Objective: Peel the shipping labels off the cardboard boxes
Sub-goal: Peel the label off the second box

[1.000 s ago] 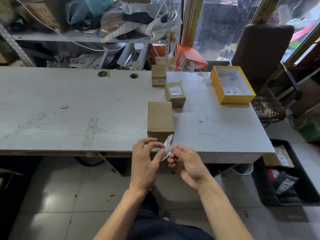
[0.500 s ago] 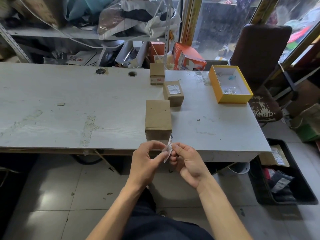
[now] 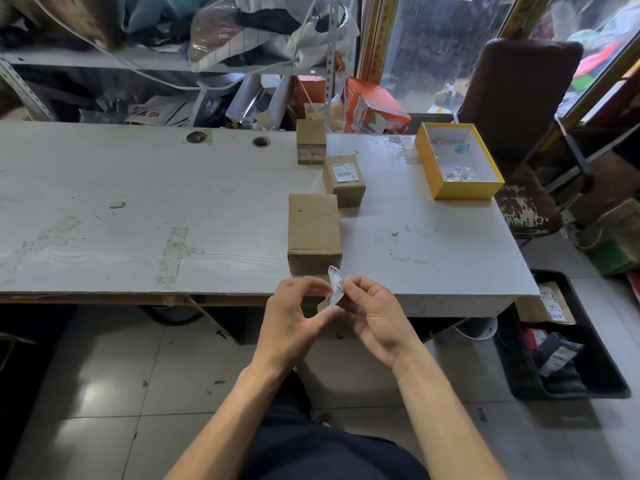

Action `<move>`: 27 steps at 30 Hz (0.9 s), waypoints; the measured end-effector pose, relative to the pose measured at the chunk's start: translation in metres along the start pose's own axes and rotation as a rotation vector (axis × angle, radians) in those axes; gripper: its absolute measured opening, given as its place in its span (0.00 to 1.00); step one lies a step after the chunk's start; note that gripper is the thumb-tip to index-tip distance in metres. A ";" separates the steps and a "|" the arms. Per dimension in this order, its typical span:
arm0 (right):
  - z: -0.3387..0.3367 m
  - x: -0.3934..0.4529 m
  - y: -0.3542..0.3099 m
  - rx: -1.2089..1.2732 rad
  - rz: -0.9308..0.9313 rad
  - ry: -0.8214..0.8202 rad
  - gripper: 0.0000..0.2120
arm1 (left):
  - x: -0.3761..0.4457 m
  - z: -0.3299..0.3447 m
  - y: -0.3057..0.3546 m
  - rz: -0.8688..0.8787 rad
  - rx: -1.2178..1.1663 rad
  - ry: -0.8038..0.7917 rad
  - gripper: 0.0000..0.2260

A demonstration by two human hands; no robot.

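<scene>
A peeled white shipping label [image 3: 335, 287] is pinched between my left hand [image 3: 294, 320] and my right hand [image 3: 375, 313], just in front of the table's near edge. Right behind them stands a plain cardboard box [image 3: 313, 230] with a bare top. Further back sits a smaller box [image 3: 344, 180] with a white label [image 3: 343, 172] stuck on its top. A third small box [image 3: 310, 142] stands at the back, with red print on its front face.
An open yellow box [image 3: 429, 168] with small items rests at the table's right. The white table [image 3: 138, 220] has two cable holes at the back. A worn brown chair [image 3: 519, 133] stands to the right. A black bin [image 3: 568, 341] with scraps sits on the floor.
My hands keep working the peeled label between the fingertips; it has turned and curled slightly. The boxes have not moved.
</scene>
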State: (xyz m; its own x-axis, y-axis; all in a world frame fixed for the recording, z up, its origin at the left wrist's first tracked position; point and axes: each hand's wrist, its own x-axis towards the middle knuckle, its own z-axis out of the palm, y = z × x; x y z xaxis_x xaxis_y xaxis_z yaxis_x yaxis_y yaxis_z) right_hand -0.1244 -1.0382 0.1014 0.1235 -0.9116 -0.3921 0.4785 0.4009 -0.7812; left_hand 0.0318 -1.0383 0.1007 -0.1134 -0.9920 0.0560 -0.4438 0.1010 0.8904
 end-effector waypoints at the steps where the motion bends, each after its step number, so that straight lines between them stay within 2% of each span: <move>1: 0.001 0.000 0.001 -0.011 -0.011 -0.002 0.07 | 0.000 0.001 -0.001 0.001 0.016 0.018 0.09; 3: 0.004 -0.001 0.002 -0.095 -0.047 0.016 0.06 | -0.001 0.002 -0.003 0.002 0.037 0.055 0.06; 7: 0.002 -0.001 0.003 -0.530 -0.147 0.148 0.07 | -0.004 0.002 -0.004 -0.018 0.084 0.119 0.03; 10: -0.004 -0.001 0.001 -0.655 -0.184 0.241 0.06 | -0.001 -0.003 -0.006 -0.034 0.100 0.158 0.04; 13: -0.005 -0.002 0.001 -0.713 -0.187 0.239 0.06 | -0.001 -0.002 -0.006 -0.038 0.141 0.108 0.05; 16: -0.002 -0.002 0.003 -0.991 -0.262 0.307 0.07 | -0.004 0.004 -0.005 -0.046 0.222 0.127 0.05; 21: -0.003 -0.002 0.005 -1.010 -0.262 0.417 0.06 | -0.003 0.006 -0.003 -0.088 0.217 0.222 0.09; 24: -0.003 -0.003 0.005 -1.031 -0.301 0.404 0.06 | -0.004 0.007 -0.002 -0.063 0.215 0.191 0.09; 25: -0.003 -0.004 0.004 -1.053 -0.317 0.378 0.07 | -0.004 0.008 -0.003 -0.048 0.230 0.169 0.07; 27: -0.004 -0.006 0.001 -1.120 -0.335 0.282 0.16 | -0.002 0.008 -0.011 -0.015 0.260 0.127 0.05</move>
State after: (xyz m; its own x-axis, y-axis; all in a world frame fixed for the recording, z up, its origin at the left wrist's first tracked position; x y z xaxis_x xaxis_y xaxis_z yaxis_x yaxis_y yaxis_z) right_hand -0.1282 -1.0323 0.1003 -0.1241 -0.9896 -0.0724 -0.5877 0.1321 -0.7982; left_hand 0.0298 -1.0365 0.0876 -0.0001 -0.9934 0.1146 -0.6598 0.0862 0.7465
